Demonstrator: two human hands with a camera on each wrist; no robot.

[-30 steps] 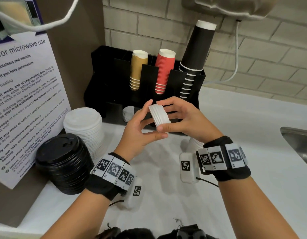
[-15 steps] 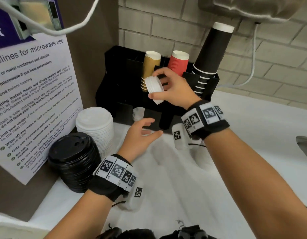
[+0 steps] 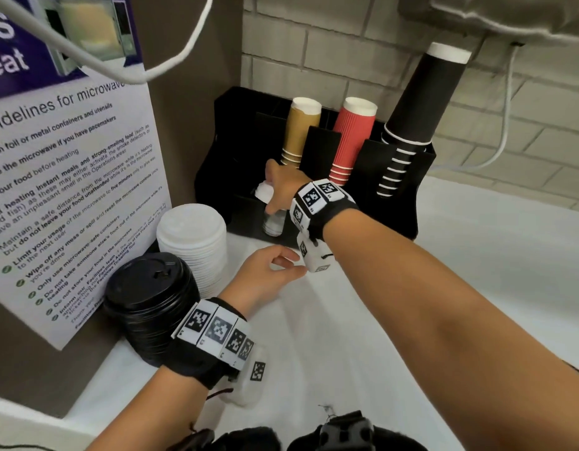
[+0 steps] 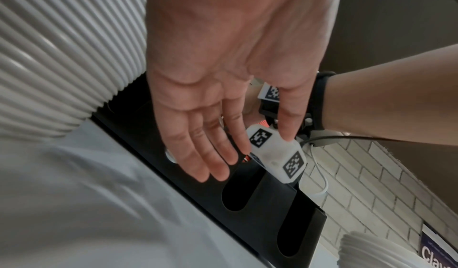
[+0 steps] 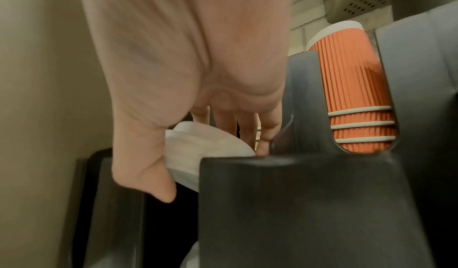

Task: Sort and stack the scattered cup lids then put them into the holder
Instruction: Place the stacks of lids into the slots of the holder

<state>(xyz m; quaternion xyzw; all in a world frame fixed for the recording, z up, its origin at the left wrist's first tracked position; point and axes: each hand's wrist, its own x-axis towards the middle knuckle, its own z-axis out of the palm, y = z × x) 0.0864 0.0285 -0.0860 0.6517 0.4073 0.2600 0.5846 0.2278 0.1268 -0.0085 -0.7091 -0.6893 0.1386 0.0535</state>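
While a black lid stack (image 3: 148, 304) and a white lid stack (image 3: 192, 242) stand at lower left on the desk (image 3: 346, 336), the left hand (image 3: 265, 275) hovers relaxed, empty; at centre, right hand (image 3: 281, 187) fingers (image 5: 247, 129) grip small white lids (image 5: 208, 145) inside the black holder (image 3: 226, 177).
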